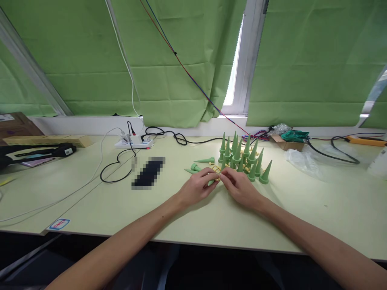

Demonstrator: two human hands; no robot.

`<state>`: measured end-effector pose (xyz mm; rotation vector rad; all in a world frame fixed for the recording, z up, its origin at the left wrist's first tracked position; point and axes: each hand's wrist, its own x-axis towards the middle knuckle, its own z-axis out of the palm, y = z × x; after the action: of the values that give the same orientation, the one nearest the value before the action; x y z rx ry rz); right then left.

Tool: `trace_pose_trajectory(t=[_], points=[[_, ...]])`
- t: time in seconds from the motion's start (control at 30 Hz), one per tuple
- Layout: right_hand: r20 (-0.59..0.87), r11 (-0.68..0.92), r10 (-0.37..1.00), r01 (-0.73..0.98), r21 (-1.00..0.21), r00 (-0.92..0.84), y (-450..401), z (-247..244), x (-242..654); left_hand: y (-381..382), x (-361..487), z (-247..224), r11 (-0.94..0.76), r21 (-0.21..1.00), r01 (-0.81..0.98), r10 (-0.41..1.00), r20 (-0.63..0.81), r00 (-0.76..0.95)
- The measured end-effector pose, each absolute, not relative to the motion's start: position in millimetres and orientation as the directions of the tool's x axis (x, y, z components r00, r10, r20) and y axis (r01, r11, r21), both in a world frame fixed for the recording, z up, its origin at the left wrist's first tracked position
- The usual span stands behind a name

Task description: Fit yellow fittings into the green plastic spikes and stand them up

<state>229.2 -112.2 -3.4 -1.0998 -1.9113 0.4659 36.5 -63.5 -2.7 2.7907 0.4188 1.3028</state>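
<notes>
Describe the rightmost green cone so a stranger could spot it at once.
Below the green curtains is a pale table. Just beyond the right hand stands a cluster of green cones. The wanted cone stands upright at the right end, with no other farther right.

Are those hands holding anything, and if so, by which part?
The left hand seems to hold a green piece, with the right hand close against it; the fingers hide which part is gripped.
</notes>
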Motion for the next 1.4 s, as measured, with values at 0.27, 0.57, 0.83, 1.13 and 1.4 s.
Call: trace_pose_trajectory(t=[0.27,0.57,0.83,1.13,1.4], points=[[0.521,0.569,0.815,0.519,-0.638,-0.254,-112.4,-3.0,229.9,-64.3,37.1,-2.3,-0.963,0.121,0.242,0.248,0.753,0.610],[0.535,0.562,0.809,0.590,-0.580,-0.245,-109.8,-5.8,231.7,-61.9,36.6,-7.6,-0.972,0.095,0.217,0.213,0.747,0.630],[0.535,0.561,0.807,0.604,-0.566,-0.248,-109.0,-5.5,231.1,-63.8,37.6,-4.3,-0.976,0.092,0.199,0.198,0.755,0.625],[0.505,0.546,0.831,0.513,-0.662,-0.234,-112.1,-5.2,230.7,-64.0,37.8,-3.2,-0.972,0.083,0.218,0.199,0.784,0.589],[0.524,0.571,0.816,0.486,-0.661,-0.246,-112.1,-5.5,230.7,-65.8,38.2,-1.7,-0.970,0.094,0.226,0.211,0.792,0.574]])
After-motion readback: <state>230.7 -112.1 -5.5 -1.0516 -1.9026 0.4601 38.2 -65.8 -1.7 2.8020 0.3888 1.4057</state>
